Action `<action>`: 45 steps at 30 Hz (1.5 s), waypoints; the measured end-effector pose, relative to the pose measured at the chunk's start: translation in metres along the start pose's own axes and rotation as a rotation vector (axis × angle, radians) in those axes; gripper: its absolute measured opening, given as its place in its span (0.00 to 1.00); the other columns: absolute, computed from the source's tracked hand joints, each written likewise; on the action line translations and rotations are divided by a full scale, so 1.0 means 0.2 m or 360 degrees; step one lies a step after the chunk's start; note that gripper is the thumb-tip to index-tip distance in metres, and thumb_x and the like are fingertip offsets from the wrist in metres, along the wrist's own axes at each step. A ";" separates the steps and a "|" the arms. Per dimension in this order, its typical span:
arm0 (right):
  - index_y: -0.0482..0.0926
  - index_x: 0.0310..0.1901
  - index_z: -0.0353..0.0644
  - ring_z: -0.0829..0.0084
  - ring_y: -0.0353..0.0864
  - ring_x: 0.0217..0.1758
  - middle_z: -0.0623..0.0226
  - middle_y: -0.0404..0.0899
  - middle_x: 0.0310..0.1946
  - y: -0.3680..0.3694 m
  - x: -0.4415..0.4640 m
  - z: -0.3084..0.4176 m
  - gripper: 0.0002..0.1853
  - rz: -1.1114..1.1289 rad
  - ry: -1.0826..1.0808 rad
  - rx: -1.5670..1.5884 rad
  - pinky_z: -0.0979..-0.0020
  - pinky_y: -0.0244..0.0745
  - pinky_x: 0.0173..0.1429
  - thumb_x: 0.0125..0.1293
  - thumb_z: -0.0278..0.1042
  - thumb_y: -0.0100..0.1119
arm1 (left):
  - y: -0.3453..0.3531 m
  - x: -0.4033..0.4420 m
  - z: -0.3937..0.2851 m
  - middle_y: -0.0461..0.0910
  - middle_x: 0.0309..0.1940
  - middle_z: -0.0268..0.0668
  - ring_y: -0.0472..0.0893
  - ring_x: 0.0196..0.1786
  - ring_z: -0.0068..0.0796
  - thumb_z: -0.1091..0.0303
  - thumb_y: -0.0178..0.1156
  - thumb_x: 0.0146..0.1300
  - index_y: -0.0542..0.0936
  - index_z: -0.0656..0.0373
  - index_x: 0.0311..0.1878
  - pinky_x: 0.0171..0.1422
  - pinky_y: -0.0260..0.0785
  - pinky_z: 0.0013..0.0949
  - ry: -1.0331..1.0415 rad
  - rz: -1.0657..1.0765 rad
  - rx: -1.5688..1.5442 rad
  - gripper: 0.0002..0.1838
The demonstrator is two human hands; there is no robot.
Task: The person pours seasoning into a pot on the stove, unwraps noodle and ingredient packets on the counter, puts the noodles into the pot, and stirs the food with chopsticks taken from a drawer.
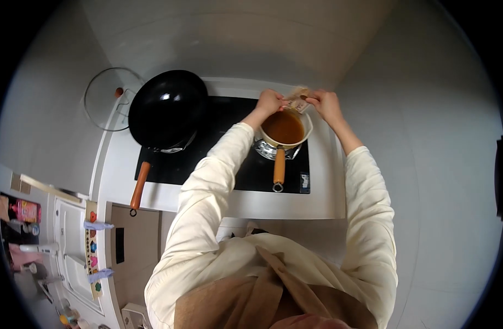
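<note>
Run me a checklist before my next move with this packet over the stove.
1. Packet held: ok. Left hand and right hand both grip the small packet.
2. Packet opened: cannot tell; too small and partly covered by fingers.
3. Saucepan uncovered: ok. Brown liquid shows inside.
4. Saucepan handle not jutting past the counter: ok. It points towards you, above the cooktop.
5. Flame lit under the saucepan: cannot tell; none visible.
</note>
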State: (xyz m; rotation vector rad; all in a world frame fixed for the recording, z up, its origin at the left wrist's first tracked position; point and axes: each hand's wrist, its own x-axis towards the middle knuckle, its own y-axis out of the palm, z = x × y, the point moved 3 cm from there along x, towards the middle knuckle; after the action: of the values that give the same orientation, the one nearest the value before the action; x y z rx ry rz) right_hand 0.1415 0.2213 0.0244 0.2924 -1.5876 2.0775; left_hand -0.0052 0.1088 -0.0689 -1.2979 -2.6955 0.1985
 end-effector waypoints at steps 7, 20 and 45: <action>0.81 0.29 0.42 0.60 0.76 0.38 0.64 0.78 0.26 -0.01 0.05 0.07 0.09 0.0020 -0.0175 -0.0148 0.60 0.70 0.43 0.47 0.37 0.67 | 0.02 -0.04 -0.03 0.78 0.17 0.38 0.76 0.18 0.22 0.75 0.66 0.50 0.82 0.70 0.30 0.24 0.68 0.25 -0.0005 -0.0035 0.0060 0.07; 0.80 0.30 0.37 0.55 0.75 0.31 0.58 0.75 0.23 0.04 0.08 0.08 0.12 0.0049 -0.0245 0.0077 0.62 0.70 0.35 0.50 0.37 0.65 | -0.02 -0.04 -0.06 0.78 0.17 0.34 0.75 0.19 0.19 0.72 0.66 0.53 0.82 0.69 0.28 0.25 0.67 0.22 0.0049 0.0068 0.0303 0.07; 0.82 0.29 0.41 0.60 0.80 0.32 0.60 0.80 0.30 0.02 0.10 0.17 0.09 0.0228 -0.0311 -0.0097 0.64 0.74 0.37 0.48 0.36 0.66 | 0.01 0.04 -0.08 0.78 0.17 0.42 0.77 0.22 0.30 0.68 0.64 0.52 0.82 0.64 0.25 0.32 0.69 0.32 0.0305 0.0149 0.0745 0.08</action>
State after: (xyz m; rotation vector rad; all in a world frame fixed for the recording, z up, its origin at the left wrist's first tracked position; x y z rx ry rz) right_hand 0.1172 0.1938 0.0400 0.3806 -1.8318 2.1577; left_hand -0.0053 0.1165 -0.0523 -1.2215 -2.2452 0.6367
